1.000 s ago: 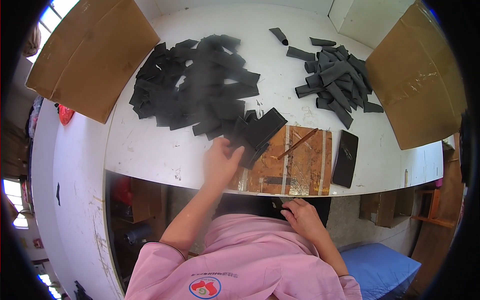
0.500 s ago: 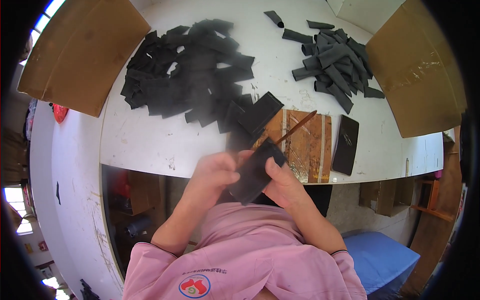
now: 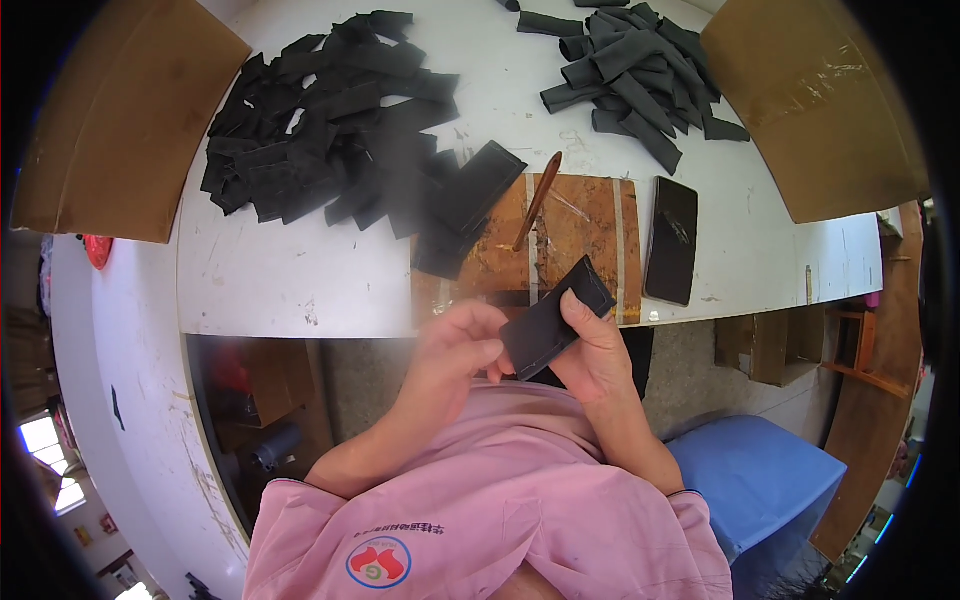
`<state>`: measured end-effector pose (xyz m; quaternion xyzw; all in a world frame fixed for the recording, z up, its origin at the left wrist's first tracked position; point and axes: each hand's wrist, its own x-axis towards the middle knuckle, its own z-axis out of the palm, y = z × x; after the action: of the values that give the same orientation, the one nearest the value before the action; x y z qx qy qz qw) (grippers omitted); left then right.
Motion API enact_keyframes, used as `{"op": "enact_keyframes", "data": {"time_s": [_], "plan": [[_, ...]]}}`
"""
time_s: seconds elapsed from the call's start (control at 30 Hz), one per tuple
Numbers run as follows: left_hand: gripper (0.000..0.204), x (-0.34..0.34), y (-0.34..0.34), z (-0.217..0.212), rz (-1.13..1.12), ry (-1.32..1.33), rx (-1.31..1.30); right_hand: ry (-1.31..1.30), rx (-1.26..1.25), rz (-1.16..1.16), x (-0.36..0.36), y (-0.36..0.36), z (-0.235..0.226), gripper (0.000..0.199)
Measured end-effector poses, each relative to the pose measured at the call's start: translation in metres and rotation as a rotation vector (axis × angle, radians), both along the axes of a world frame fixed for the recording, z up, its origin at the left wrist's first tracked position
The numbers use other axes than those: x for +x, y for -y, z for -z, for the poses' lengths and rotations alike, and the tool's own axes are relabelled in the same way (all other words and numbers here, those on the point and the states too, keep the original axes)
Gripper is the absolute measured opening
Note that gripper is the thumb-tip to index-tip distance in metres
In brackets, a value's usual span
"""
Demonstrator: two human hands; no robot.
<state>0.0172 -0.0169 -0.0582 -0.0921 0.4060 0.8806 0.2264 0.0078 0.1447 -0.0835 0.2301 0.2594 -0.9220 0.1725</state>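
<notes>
Both hands hold one flat black rectangular piece [image 3: 552, 316] close to my chest, below the table's near edge. My right hand [image 3: 598, 352] grips its right side, thumb across the upper end. My left hand [image 3: 455, 345] pinches its lower left end with curled fingers. On the white table [image 3: 300, 270] lies a large heap of flat black pieces [image 3: 340, 130] at the left, reaching onto a brown wooden board [image 3: 580, 240]. A second pile of rolled black pieces [image 3: 640, 70] sits at the far right.
A thin wooden stick [image 3: 537, 200] lies on the board. A dark phone [image 3: 672, 240] rests to the right of it. Cardboard boxes stand at the table's left [image 3: 110, 120] and right [image 3: 810, 100]. A blue seat [image 3: 760, 480] is at my lower right.
My left hand took one black piece from the heap's near edge and drew it back toward my chest. My right hand came up and joined it on the piece.
</notes>
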Motion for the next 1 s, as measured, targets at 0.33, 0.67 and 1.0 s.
{"op": "enact_keyframes", "data": {"time_s": [0.33, 0.67, 1.0], "plan": [[0.014, 0.001, -0.004, 0.006, 0.027, 0.029, -0.089, -0.028, -0.018, -0.03, -0.002, -0.004, -0.002, 0.023], [0.012, -0.005, 0.0, 0.007, 0.026, 0.047, -0.09, -0.005, -0.009, -0.016, -0.005, -0.003, -0.001, 0.021], [0.012, 0.001, -0.007, 0.007, -0.091, -0.13, -0.455, -0.344, 0.785, -0.206, -0.008, -0.007, -0.011, 0.021]]}}
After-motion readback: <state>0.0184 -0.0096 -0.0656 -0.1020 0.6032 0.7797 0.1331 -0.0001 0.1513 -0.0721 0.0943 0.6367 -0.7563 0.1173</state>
